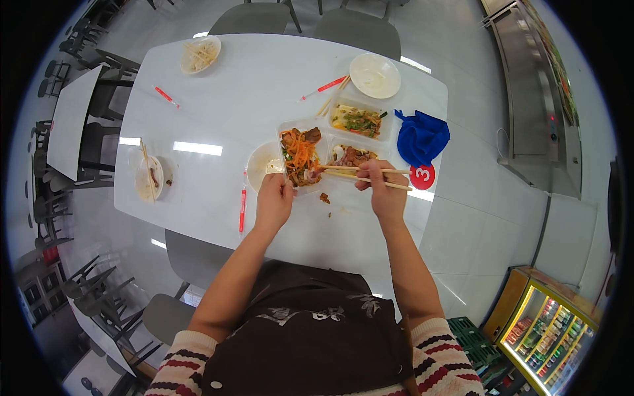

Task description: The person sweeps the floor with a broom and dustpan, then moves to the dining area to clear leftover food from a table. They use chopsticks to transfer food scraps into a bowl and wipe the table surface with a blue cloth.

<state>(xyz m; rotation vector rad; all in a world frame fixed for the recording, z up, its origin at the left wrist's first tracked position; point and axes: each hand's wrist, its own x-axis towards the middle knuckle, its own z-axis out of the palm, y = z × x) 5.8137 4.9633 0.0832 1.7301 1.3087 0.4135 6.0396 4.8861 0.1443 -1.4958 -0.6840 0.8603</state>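
My right hand (382, 190) holds a pair of wooden chopsticks (389, 171). Their tips reach into a clear plastic food container (321, 129) with shredded carrot and brown pieces (299, 153), touching a piece of food at its near right side. At the near left corner of that container, my left hand (274, 202) grips the rim. A white bowl (256, 166) with some residue stands beside the container, partly hidden behind it. Two more clear containers adjoin on the right: one holds meat pieces (349, 156), partly covered by my right hand, the other sliced vegetables (359, 121).
On the white table (208, 114) lie a blue cloth (423, 136), a round red number sticker (422, 177), food scraps (324, 198) and red-and-clear wrappers (242, 210). An empty-looking white bowl (375, 75) and bowls with leftovers (200, 54) stand farther off. Grey chairs (250, 19) surround the table.
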